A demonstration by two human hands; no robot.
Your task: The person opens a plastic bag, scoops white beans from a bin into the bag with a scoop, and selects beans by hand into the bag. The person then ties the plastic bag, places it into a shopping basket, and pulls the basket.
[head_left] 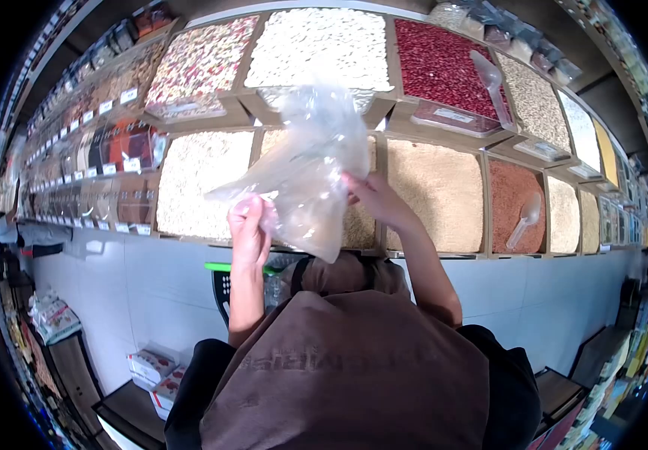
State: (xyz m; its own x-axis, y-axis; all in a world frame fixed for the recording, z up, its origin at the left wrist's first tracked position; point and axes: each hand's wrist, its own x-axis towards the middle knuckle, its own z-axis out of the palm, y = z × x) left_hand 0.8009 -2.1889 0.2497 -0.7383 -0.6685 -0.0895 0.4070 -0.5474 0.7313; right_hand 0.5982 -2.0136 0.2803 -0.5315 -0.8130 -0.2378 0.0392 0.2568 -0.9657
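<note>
A clear plastic bag hangs between my two hands, above the lower row of bins. My left hand is closed on the bag's left side, thumb against the fingers. On the other side my right hand pinches the bag's right edge. Whether the bag holds anything is hard to tell through the glare. Behind it are a bin of white flat pieces and, partly covered, a bin of brown grain.
Red beans with a clear scoop lie at upper right. Below are tan grain and reddish grain with another scoop. A green-rimmed basket is near my left forearm. Boxes stand at lower left.
</note>
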